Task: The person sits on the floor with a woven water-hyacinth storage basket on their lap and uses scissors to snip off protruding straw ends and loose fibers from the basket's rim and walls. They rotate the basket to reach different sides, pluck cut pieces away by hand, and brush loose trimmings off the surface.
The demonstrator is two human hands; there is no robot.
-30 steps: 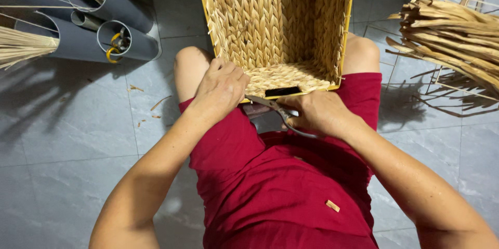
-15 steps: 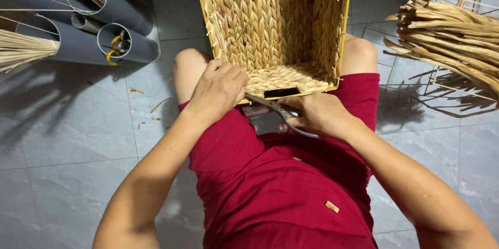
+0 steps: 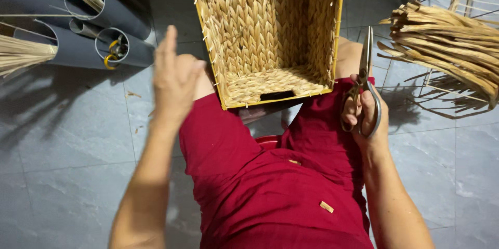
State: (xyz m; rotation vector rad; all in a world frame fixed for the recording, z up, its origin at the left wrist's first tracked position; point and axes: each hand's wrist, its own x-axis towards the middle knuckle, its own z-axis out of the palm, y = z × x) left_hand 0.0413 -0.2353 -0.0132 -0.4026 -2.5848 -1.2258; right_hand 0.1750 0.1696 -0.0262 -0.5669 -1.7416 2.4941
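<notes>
Both hands off the woven basket (image 3: 270, 36) resting on the lap: right hand (image 3: 366, 114) grips closed scissors (image 3: 365, 72) upward, left hand (image 3: 174, 77) loosely curled, empty; judged best to steady the rim before trimming.

Left hand (image 3: 174, 75) raised, fingers loose, right hand (image 3: 366, 111) gripping

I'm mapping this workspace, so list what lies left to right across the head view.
Grey pipes → left hand → woven basket → right hand holding scissors → bundle of dried reeds.
</notes>
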